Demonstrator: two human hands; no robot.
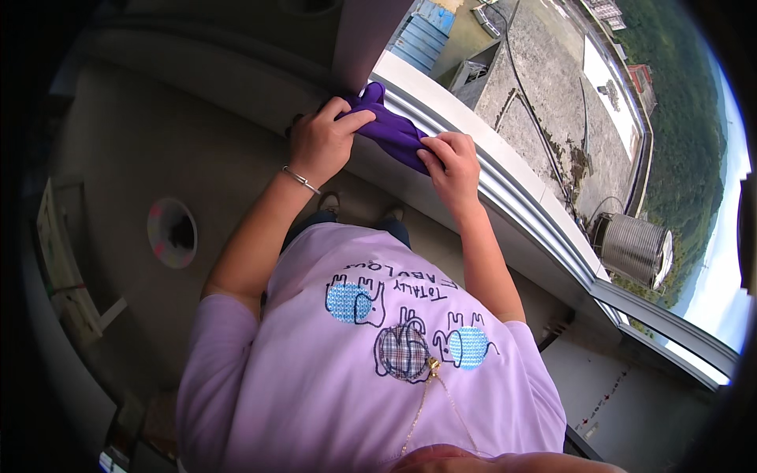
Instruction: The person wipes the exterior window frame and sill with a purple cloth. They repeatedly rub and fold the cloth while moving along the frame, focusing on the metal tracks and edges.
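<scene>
My left hand, with a metal bangle at its wrist, grips one end of a bunched purple cloth. My right hand pinches the cloth's other end between thumb and fingers. Between the two hands the fabric is gathered and slightly slack, over the inner edge of a window sill. A loop of it sticks up beyond my left fingers, close to the foot of a wall edge. Right behind the cloth run the pale metal tracks of a sliding window.
Outside lie a concrete roof, a ribbed metal tank, a blue corrugated sheet and a wooded hillside. On the floor to my left stands a round pale bin with something dark inside.
</scene>
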